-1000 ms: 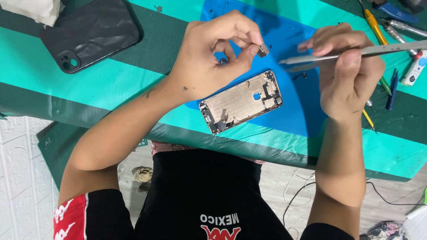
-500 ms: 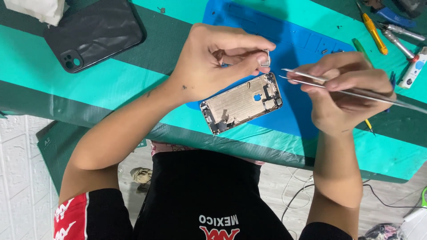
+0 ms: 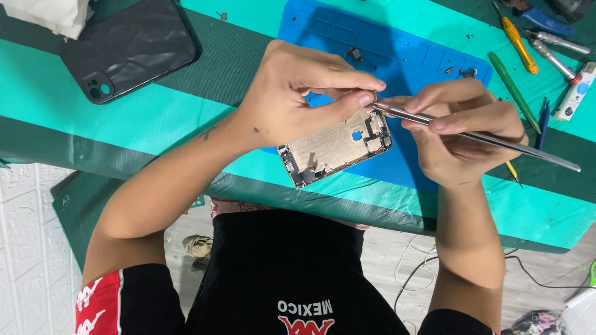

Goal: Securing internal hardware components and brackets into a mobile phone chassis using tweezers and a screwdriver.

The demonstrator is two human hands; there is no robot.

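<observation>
An opened phone housing (image 3: 335, 149), metal with small parts inside, lies on a blue work mat (image 3: 397, 43) near the table's front edge. Above its upper end, my left hand (image 3: 298, 93) pinches a tiny part (image 3: 372, 97) between thumb and forefinger. My right hand (image 3: 465, 133) grips metal tweezers (image 3: 484, 138), long and silver, slanting down to the right. The tweezer tips meet the tiny part at my left fingertips.
A black phone with its case (image 3: 127, 53) lies at the back left, beside white cloth (image 3: 43, 12). Yellow (image 3: 517, 37) and green (image 3: 512, 87) tools, pens and a metal driver (image 3: 552, 56) lie at the right. Small screws sit on the mat. The table edge runs just below the housing.
My right hand swung the tweezers from level and apart to tip-first against my left fingertips. The left hand lowered slightly toward the housing. The view shifted a little.
</observation>
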